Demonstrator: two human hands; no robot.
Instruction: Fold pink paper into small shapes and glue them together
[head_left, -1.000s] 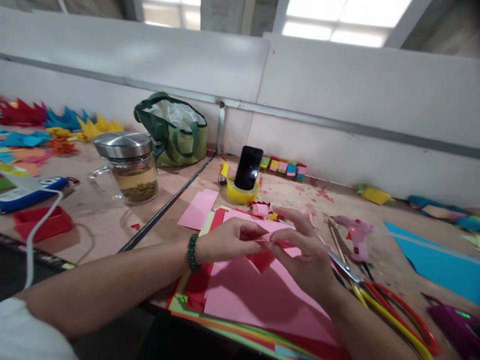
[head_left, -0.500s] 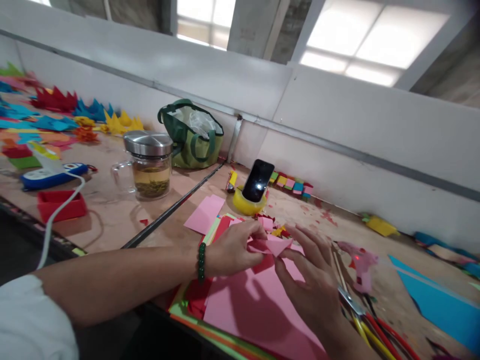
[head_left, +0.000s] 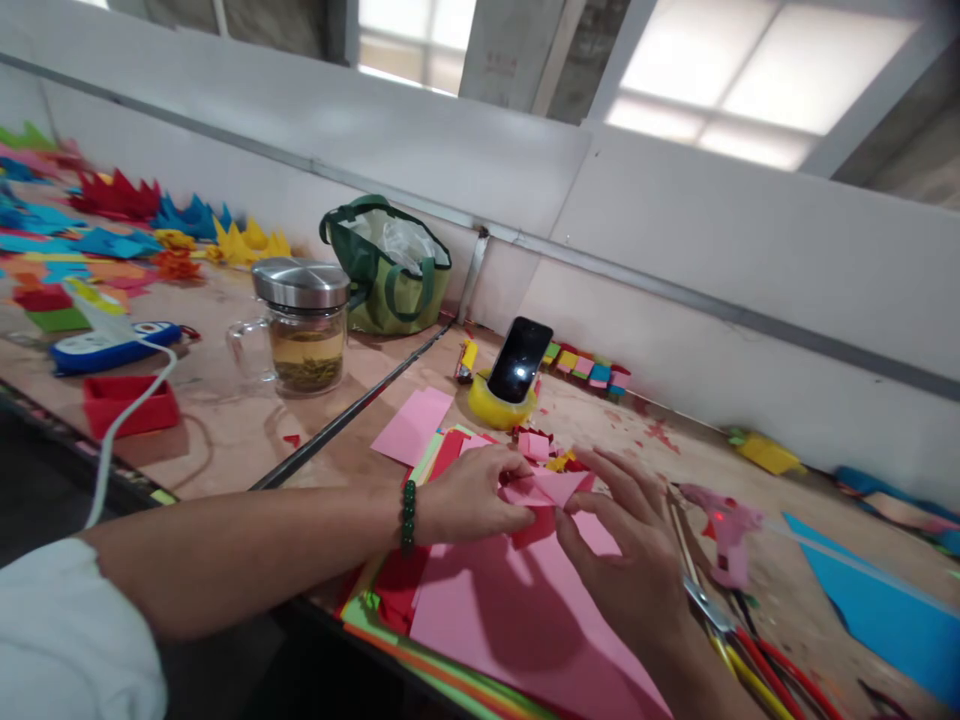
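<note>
A small folded piece of pink paper (head_left: 551,488) is held up between my two hands, over a stack of coloured sheets. My left hand (head_left: 472,497), with a green bead bracelet (head_left: 408,515) at the wrist, pinches its left side. At the right side, the thumb and fingers of my right hand (head_left: 626,540) close on the paper's pointed edge. Beneath them lies a large pink sheet (head_left: 510,625), with shadows of the hands across it. Red, green and orange sheets show at the stack's left and front edges.
A pink glue gun (head_left: 727,530) and scissors (head_left: 712,610) lie right of the stack, beside blue paper (head_left: 885,610). Behind my hands a phone (head_left: 521,360) leans in a yellow tape roll (head_left: 499,403). To the left stand a glass tea mug (head_left: 304,330) and a green bag (head_left: 394,270).
The right side of the pink paper has shifted slightly, its flap now looking a little wider. Both hands keep nearly the same grip, and the whole view has moved slightly.
</note>
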